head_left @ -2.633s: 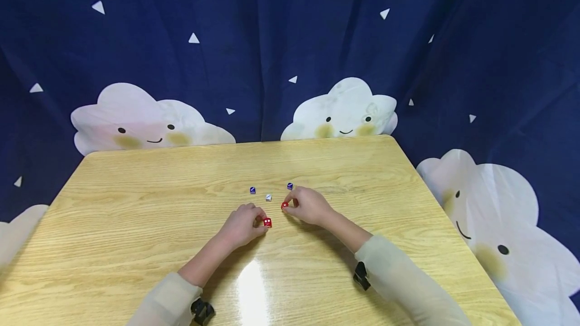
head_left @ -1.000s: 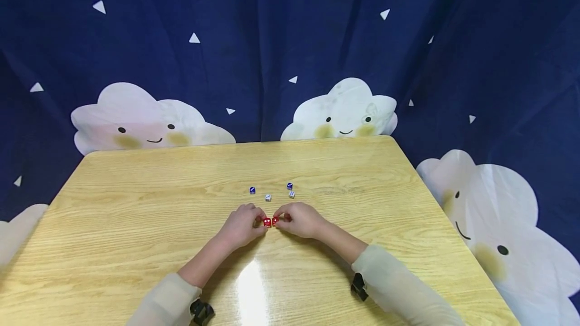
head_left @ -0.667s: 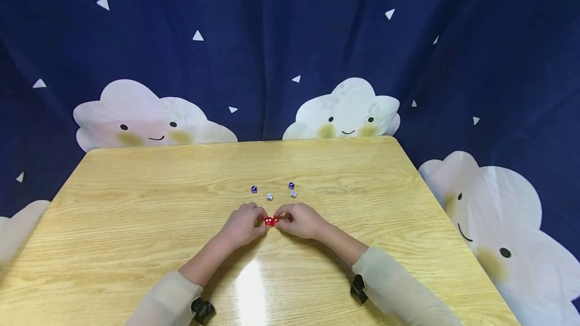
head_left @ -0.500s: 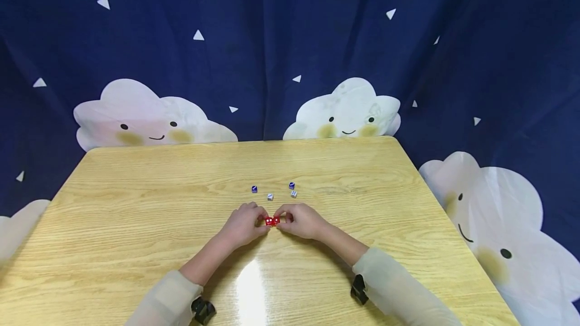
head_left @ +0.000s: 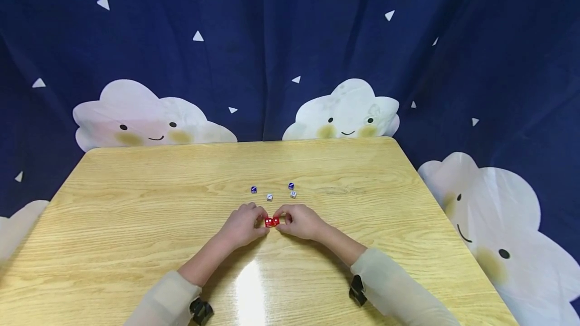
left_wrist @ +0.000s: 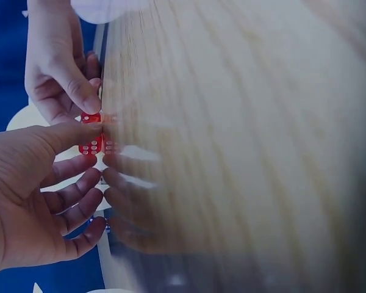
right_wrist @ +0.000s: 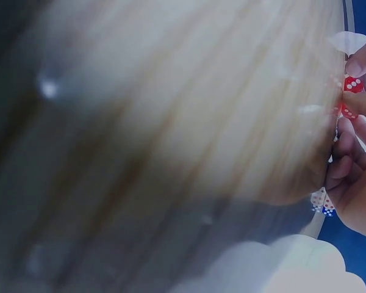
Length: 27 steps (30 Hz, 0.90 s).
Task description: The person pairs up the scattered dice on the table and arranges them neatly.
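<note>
Two red dice with white pips sit side by side on the wooden table, close against each other. My left hand pinches the left red die between thumb and index finger, its other fingers spread behind, as the left wrist view shows. From the other side my right hand pinches the right red die with thumb and forefinger. Just beyond the hands stand a white die and a second white die.
Farther back are a blue die at left and another blue die at right. The wooden table ends at a dark blue curtain printed with clouds. A light glare lies on the tabletop near the front.
My right hand has brought its red die left and nearer, up against the left one, uncovering a white die behind it. My left hand has stayed nearly in place.
</note>
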Available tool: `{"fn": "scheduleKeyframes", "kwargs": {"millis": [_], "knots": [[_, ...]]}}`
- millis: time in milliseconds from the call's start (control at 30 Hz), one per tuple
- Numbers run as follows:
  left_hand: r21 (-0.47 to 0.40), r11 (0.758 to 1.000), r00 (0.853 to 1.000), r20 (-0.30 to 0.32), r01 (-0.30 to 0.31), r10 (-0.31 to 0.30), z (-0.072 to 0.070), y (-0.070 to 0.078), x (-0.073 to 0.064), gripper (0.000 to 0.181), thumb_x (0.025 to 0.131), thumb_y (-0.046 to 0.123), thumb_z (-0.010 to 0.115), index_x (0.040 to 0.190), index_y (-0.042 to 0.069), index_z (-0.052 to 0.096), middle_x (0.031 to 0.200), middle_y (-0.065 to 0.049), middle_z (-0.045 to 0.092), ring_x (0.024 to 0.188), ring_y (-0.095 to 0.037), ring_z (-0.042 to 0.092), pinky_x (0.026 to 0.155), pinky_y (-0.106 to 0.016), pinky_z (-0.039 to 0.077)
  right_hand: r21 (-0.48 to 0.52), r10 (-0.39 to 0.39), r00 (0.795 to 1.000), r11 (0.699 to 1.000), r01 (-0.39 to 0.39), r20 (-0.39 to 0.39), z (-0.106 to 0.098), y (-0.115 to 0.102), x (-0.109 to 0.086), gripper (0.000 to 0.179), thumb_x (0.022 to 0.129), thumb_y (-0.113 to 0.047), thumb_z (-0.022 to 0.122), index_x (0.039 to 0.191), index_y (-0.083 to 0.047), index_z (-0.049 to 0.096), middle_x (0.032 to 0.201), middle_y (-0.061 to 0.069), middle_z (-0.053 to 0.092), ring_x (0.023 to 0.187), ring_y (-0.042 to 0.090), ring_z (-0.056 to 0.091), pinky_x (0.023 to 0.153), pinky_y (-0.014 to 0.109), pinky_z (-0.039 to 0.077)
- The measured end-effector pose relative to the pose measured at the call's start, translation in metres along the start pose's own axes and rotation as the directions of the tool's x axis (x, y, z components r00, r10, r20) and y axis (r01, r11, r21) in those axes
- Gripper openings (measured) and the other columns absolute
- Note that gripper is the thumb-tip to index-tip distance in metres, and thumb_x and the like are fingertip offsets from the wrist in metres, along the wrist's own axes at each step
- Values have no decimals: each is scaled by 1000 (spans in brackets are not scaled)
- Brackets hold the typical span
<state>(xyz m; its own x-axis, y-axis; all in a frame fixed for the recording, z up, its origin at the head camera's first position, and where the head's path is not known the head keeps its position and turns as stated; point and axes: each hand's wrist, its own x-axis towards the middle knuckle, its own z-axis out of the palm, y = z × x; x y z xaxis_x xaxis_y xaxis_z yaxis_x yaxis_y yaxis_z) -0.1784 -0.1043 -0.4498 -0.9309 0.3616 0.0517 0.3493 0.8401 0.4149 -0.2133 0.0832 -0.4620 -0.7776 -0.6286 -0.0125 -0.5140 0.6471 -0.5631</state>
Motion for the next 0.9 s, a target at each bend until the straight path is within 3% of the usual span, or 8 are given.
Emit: {"fn": "scheduleKeyframes", "kwargs": {"millis": [133,400,900], "knots": [[-36,999,1000,10,1,-1,-2,-1,-1,33,72,35,69,94,13,61,78,1,52,74,-15,46,62,-32,38,-8,11,1000,1000,-11,6,0,-1,0,22,78,-25,64,98,-15,63,56,-9,48,48,1,39,46,16,33],[-207,978,999,-20,30,-35,-1,-11,2,32,79,34,63,99,9,62,83,0,58,75,-11,52,67,-28,43,-17,21,1000,1000,-21,6,0,-1,1,22,78,-27,65,97,-17,63,56,-9,49,48,1,40,47,17,34],[-158,985,991,-100,74,-91,-2,-16,23,18,80,25,62,93,11,63,85,-1,57,80,-14,55,72,-31,46,8,38,999,999,-38,1,-1,-3,0,21,76,-26,66,96,-18,63,57,-8,49,49,2,41,47,18,34]]}}
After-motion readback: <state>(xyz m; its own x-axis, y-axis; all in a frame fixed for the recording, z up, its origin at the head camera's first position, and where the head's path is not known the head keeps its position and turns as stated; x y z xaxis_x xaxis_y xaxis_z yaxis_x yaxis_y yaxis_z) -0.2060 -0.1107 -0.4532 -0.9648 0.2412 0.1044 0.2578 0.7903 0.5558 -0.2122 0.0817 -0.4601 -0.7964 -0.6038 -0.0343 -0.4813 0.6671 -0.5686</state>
